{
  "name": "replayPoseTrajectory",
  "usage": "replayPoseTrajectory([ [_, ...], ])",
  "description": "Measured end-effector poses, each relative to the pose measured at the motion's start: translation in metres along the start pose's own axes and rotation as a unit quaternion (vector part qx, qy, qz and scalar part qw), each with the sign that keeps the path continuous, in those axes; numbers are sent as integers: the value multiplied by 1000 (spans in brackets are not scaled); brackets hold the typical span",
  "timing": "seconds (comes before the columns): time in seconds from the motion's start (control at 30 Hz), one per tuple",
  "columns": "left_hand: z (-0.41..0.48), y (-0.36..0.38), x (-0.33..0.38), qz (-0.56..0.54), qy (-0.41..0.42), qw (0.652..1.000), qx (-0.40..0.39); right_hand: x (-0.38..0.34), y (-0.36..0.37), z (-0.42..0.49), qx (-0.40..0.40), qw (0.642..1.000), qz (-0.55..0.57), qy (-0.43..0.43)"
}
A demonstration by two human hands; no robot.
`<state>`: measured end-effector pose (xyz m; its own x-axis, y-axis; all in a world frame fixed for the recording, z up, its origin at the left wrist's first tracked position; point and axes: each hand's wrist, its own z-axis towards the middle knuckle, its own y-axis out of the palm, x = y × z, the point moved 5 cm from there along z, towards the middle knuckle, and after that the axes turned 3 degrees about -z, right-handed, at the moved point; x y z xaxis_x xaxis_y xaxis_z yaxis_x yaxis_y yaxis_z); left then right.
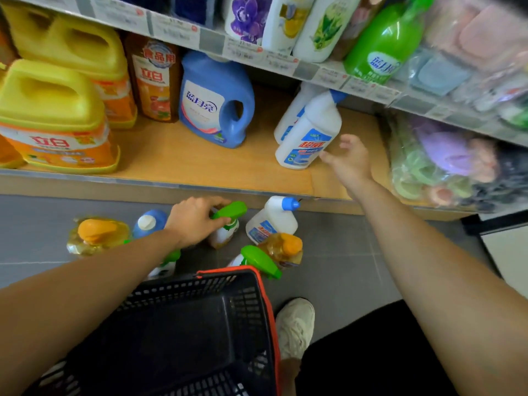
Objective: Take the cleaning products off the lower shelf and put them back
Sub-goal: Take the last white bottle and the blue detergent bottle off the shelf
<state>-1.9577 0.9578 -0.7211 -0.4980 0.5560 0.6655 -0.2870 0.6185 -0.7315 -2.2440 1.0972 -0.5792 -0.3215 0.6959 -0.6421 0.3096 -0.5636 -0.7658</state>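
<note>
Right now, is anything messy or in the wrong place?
Yes. Cleaning bottles sit on the grey tiled floor instead of the wooden lower shelf: a white blue-capped bottle, two orange-capped yellow bottles, green-trigger spray bottles; the left hand grips one.

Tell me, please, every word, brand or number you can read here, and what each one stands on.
"立白": front yellow jug.
"食品用" and "立白": brown bottle.
"蓝月亮": blue jug.
"蓝月", the rest not legible: green bottle, upper right.
"超威" in red, as best I can read it: front white bottle.
Too blurred or small to read: price tags, labels on the floor bottles.
</note>
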Motion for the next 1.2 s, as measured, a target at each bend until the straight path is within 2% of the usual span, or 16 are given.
replayPoseTrajectory([
  [0.23, 13, 2, -8, -30, -11, 999, 11, -4, 14, 43, -104, 990, 74, -60],
  [0.33, 15, 2, -12, -53, -18, 998, 13, -2, 20, 47, -71, 992, 90, -55],
  [0.47, 16, 2, -15, -96, -17, 995, 5, 5, 23, 39, -9, 997, 40, -71],
  [0.6, 15, 4, -13, -111, -14, 994, 2, 7, 30, 23, 63, 991, 82, -84],
  [0.7, 15, 6, -14, -120, -10, 993, 2, 11, 46, 13, 36, 986, 155, -49],
  [0.87, 14, 6, -12, -149, -1, 988, -36, 10, 57, 12, 52, 986, 156, -35],
  [0.93, 11, 5, -11, -149, 6, 987, -56, 7, 60, 9, 37, 987, 145, -59],
  [1.07, 6, -3, -4, -148, 12, 986, -78, -12, 68, -12, -31, 981, 97, -162],
  [1.2, 3, -36, 17, -199, 16, 979, -36, -40, 64, -36, -100, 967, 66, -227],
])
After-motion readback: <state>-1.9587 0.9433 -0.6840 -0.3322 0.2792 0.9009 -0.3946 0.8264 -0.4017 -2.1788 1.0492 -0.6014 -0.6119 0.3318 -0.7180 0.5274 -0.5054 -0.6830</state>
